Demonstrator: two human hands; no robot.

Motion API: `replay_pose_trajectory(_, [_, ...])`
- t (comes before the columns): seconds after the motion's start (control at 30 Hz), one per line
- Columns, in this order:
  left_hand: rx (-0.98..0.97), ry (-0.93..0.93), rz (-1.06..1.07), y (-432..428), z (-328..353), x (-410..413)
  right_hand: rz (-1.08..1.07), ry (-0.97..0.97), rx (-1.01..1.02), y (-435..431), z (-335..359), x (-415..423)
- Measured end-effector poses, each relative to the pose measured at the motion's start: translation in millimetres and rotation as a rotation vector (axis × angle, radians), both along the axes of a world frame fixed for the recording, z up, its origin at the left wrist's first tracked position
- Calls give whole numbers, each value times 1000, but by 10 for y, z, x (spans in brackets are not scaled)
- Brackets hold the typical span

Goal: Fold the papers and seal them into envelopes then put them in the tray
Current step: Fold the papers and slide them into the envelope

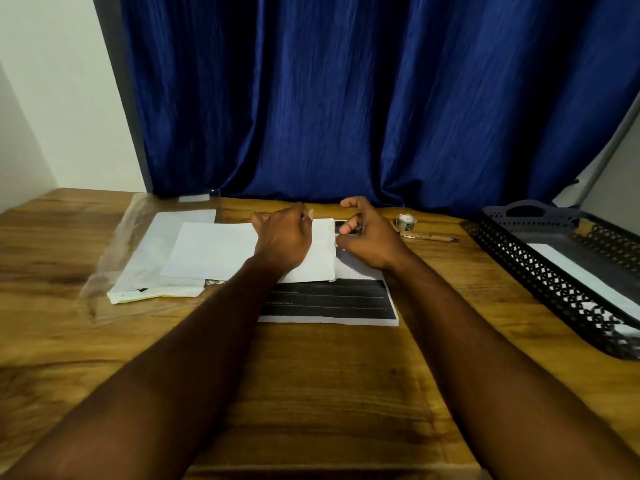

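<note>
Printed sheet (329, 303): nearest, mid-tabletop, dark side up.
Left hand (282, 237): pressed flat on folded paper (320, 258).
Right hand (363, 233): fingers curled, pinching that paper's right edge.
Envelopes (156, 268): stacked toward left edge.
Tray (540, 271): right edge, white envelope inside.

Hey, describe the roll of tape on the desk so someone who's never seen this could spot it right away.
Find the black lattice tray at the desk's right edge. Just left of its far corner, near the blue curtain, sits the tape roll. It is small, round and pale, unlike the thin brown pen lying just in front of it.
</note>
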State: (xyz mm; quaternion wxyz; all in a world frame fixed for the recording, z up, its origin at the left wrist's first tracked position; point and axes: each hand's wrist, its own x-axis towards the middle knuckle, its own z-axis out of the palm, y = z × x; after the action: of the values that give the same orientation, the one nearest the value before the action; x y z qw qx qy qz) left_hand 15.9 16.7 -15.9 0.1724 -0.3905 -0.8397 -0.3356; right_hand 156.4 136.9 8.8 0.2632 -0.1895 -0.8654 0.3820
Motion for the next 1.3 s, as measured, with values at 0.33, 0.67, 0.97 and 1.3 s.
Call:
replay_pose_trajectory(0.33, [-251, -132, -31, 6, -89, 32, 88, -251, 315, 104, -138, 1])
replay_pose_trajectory(0.67, [-323, -146, -59, 17, -83, 33, 158, -199, 431, 163, -136, -4])
replay_pose_trajectory(0.97, [-333, -158, -61, 4, -70, 52, 176, -227, 453, 229, -110, 20])
replay_pose_trajectory(1.3, [-231, -147, -90, 13, -80, 65, 179, -257, 265, 330, -69, 170])
